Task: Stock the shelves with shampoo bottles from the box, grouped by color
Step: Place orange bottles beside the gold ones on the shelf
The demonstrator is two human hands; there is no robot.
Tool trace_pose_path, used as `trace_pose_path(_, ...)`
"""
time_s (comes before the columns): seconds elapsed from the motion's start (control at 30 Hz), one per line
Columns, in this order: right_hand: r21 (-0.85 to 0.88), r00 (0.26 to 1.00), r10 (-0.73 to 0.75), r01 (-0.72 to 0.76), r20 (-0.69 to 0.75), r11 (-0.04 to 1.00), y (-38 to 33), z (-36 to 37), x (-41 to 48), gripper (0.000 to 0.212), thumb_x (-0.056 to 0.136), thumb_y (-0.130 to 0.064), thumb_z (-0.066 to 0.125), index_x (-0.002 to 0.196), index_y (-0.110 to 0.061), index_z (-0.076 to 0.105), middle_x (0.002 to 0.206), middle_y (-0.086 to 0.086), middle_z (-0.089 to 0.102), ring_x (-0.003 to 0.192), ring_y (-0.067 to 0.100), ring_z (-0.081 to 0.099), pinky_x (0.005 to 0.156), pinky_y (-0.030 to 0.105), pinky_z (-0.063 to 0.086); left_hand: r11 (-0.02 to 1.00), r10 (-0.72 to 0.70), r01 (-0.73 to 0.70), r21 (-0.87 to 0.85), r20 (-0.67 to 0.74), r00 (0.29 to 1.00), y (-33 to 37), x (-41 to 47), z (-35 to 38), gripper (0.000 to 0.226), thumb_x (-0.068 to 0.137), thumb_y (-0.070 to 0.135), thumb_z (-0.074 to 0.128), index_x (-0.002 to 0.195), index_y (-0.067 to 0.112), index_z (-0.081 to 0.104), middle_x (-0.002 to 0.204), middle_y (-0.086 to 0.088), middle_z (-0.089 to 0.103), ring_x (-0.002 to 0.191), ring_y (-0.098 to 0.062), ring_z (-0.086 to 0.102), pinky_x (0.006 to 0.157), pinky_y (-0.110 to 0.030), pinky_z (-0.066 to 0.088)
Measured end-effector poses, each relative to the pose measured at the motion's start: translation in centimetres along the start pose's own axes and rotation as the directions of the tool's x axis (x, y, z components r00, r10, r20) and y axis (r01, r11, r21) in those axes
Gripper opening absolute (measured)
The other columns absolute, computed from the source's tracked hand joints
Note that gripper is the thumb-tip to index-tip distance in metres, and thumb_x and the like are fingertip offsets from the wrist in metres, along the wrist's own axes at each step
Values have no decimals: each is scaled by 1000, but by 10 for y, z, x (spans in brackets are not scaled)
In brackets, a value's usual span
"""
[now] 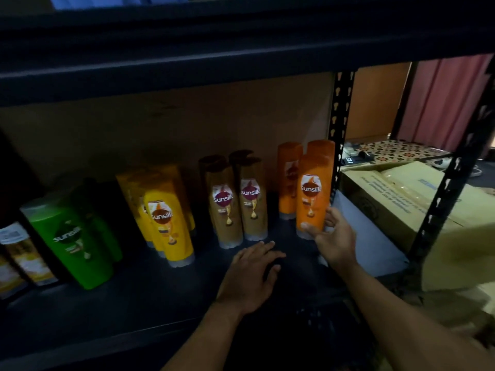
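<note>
My right hand (333, 238) grips the lower part of an orange shampoo bottle (313, 191), which stands upright on the dark shelf (150, 295) in front of two other orange bottles (290, 178). My left hand (250, 274) rests flat on the shelf with fingers spread, holding nothing. To the left stand brown bottles (227, 207), then yellow bottles (167, 218), then green bottles (72, 236), each colour in its own group. The cardboard box (396, 207) sits to the right, beyond the shelf's upright.
A dark upper shelf (214, 49) hangs low over the bottles. Black perforated uprights (340, 124) frame the right side. At the far left stand bottles with white and yellow labels (18, 253). A pink curtain (442, 103) and patterned floor lie behind.
</note>
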State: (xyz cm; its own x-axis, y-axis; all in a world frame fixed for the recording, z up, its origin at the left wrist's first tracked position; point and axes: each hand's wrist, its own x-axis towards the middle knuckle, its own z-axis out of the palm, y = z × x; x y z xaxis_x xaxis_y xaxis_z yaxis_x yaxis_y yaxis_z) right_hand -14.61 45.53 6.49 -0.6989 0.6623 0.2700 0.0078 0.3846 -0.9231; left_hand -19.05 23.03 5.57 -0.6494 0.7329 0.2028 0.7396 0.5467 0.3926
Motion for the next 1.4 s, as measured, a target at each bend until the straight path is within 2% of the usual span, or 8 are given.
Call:
trace_pose_path(0.13, -24, 999, 16, -17, -29, 1000, 4, 4, 6, 71, 75, -43, 88, 135, -28, 53, 126, -6, 67, 112, 13, 64, 95, 33, 52, 1000, 7, -7, 25, -11, 1000, 0, 1, 1, 39, 109, 46, 37, 146, 45, 47, 164, 20, 31, 154, -3, 18, 126, -34, 14)
trace_pose_path(0.27, -39, 999, 34, -35, -19, 999, 5, 6, 12, 68, 74, -51, 86, 132, -35, 52, 126, -9, 68, 112, 12, 65, 98, 40, 54, 999, 8, -8, 32, -5, 1000, 1, 0, 0, 38, 109, 46, 35, 146, 46, 46, 164, 20, 30, 154, -3, 18, 126, -36, 15)
trace_pose_path(0.4, -88, 999, 23, -25, -23, 996, 3, 7, 12, 70, 81, -51, 80, 140, -31, 49, 130, -5, 64, 110, 13, 60, 90, 33, 47, 999, 6, -5, 35, -12, 1000, 2, 0, 0, 38, 109, 44, 37, 146, 46, 46, 164, 19, 31, 154, -4, 19, 126, -37, 16)
trace_pose_path(0.53, -163, 998, 37, -44, -43, 986, 5, 9, 14, 73, 80, -60, 76, 142, -36, 44, 135, -1, 59, 118, 22, 59, 94, 44, 51, 1000, 3, -3, 30, -10, 1000, 1, 0, 0, 38, 110, 42, 37, 147, 45, 47, 164, 18, 32, 154, -3, 19, 127, -37, 16)
trace_pose_path(0.63, -176, 997, 54, -62, -52, 982, 4, 10, 16, 70, 81, -61, 74, 140, -39, 43, 135, -1, 59, 119, 24, 59, 95, 47, 51, 1000, -4, 4, 28, -16, 1000, 1, 1, 0, 39, 109, 42, 38, 147, 45, 48, 164, 17, 32, 154, -4, 20, 127, -36, 16)
trace_pose_path(0.93, -157, 995, 61, -74, -82, 985, 1, 8, 13, 64, 86, -41, 79, 139, -33, 45, 132, -4, 63, 117, 21, 62, 92, 41, 50, 999, -2, 3, 35, -15, 1000, 2, 1, 0, 39, 109, 43, 37, 146, 45, 47, 164, 17, 32, 153, -4, 20, 127, -37, 16)
trace_pose_path(1.3, -233, 996, 20, -40, -85, 972, 7, 10, 17, 61, 87, -44, 76, 137, -34, 43, 136, 0, 57, 118, 25, 60, 93, 49, 53, 1000, -3, 3, 12, -26, 1000, 0, 1, 1, 38, 109, 42, 40, 146, 45, 49, 163, 19, 34, 153, -3, 20, 126, -38, 17)
trace_pose_path(1.4, -238, 996, 27, -46, -83, 970, 9, 11, 18, 62, 87, -44, 76, 139, -34, 43, 136, 0, 56, 118, 24, 60, 92, 47, 53, 1000, -1, 1, 15, -24, 1000, -1, 1, 2, 39, 109, 43, 39, 146, 44, 49, 163, 19, 34, 153, -3, 21, 126, -39, 18)
